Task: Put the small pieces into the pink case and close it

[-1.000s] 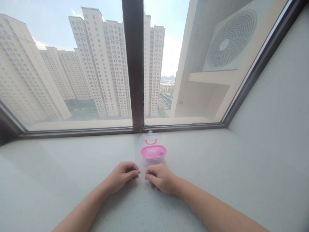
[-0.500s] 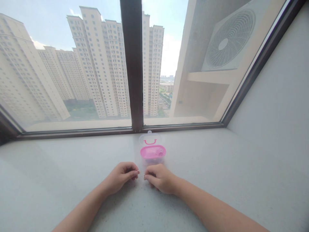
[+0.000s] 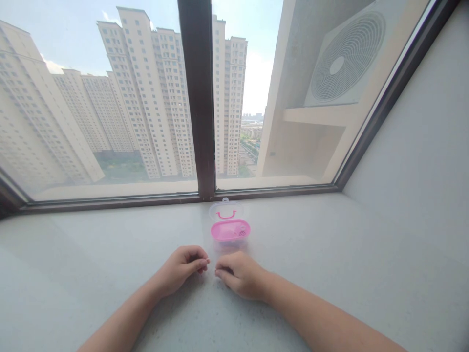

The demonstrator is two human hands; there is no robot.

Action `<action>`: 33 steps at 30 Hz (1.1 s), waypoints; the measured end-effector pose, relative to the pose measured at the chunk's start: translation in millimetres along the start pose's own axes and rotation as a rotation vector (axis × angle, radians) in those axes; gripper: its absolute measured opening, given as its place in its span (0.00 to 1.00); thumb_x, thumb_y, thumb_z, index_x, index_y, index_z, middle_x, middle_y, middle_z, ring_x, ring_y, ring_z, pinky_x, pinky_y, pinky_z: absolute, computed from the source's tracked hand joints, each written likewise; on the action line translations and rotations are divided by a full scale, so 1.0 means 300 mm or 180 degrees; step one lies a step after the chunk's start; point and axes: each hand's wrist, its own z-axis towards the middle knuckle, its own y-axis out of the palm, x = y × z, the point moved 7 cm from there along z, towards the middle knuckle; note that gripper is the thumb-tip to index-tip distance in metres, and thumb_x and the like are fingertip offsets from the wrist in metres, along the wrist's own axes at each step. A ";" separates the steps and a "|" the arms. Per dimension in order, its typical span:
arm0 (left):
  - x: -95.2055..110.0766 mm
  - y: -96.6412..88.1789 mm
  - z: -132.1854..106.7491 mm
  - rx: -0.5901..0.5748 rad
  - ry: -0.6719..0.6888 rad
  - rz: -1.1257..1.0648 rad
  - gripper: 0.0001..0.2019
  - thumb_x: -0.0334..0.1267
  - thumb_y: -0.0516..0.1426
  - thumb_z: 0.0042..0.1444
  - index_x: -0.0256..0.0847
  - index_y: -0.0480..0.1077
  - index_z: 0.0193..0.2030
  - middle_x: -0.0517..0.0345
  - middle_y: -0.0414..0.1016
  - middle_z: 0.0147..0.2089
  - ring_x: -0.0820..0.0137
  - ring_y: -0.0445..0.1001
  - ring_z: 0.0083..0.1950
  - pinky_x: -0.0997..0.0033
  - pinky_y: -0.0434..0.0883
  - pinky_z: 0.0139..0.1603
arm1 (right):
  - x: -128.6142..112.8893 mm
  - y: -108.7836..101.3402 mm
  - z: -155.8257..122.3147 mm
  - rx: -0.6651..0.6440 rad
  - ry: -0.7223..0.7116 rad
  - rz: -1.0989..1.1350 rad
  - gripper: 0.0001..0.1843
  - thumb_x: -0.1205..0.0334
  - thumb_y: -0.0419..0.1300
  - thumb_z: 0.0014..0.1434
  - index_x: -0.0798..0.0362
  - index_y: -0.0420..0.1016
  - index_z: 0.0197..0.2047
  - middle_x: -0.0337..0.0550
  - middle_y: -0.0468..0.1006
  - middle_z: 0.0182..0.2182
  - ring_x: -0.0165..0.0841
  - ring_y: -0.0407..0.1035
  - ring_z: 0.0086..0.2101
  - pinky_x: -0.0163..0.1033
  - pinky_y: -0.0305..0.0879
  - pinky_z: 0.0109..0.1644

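My left hand [image 3: 188, 265] is closed in a pinch low over the pale sill, its thumb and fingertips pressed together. Facing it across a narrow gap, my right hand [image 3: 240, 275] is pinched as well. Whatever sits between the fingertips is too small to make out. Just beyond my hands stands a small clear plastic box with a pink tray [image 3: 230, 230] in its top. Its clear lid [image 3: 226, 211], with a pink handle, lies open toward the window. A few tiny items show in the tray's right end, but I cannot tell what they are.
The speckled white windowsill [image 3: 91, 254] spreads to both sides of my arms. A dark window frame [image 3: 200, 98] rises behind the box. Pale wall [image 3: 414, 146] closes off the right. Outside are tall buildings and an air-conditioner unit [image 3: 344, 58].
My right hand has shifted slightly left and a little lower, so the gap between my hands is slightly smaller. The whole view has moved a few pixels; the box stays in place.
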 end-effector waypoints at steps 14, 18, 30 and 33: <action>-0.002 0.001 0.001 -0.0012 0.0006 -0.0012 0.12 0.44 0.56 0.55 0.36 0.72 0.32 0.58 0.73 0.28 0.71 0.68 0.31 0.72 0.65 0.35 | 0.010 -0.004 0.003 0.0005 0.0111 0.0334 0.09 0.67 0.55 0.58 0.56 0.76 0.32 0.38 0.73 0.21 0.27 0.64 0.23 0.31 0.58 0.30; -0.002 0.001 0.000 -0.0016 0.0009 -0.0014 0.12 0.44 0.56 0.55 0.36 0.72 0.33 0.58 0.73 0.28 0.71 0.68 0.31 0.72 0.65 0.35 | 0.018 -0.002 0.002 0.0026 0.0140 0.0470 0.09 0.67 0.55 0.59 0.56 0.76 0.32 0.37 0.73 0.20 0.27 0.64 0.23 0.31 0.59 0.30; -0.004 -0.001 0.002 -0.0017 0.0028 -0.0006 0.12 0.43 0.56 0.56 0.35 0.73 0.33 0.58 0.72 0.27 0.71 0.67 0.31 0.72 0.64 0.35 | 0.030 -0.006 0.002 0.0052 0.0284 0.0841 0.08 0.67 0.54 0.58 0.56 0.73 0.31 0.35 0.70 0.18 0.25 0.62 0.20 0.29 0.58 0.27; -0.007 0.001 0.001 -0.0028 0.0035 0.0006 0.12 0.43 0.56 0.56 0.35 0.73 0.33 0.58 0.72 0.27 0.71 0.67 0.31 0.72 0.64 0.35 | 0.035 -0.004 0.003 0.0051 0.0325 0.0907 0.08 0.67 0.54 0.58 0.56 0.72 0.30 0.34 0.69 0.17 0.24 0.61 0.18 0.29 0.58 0.26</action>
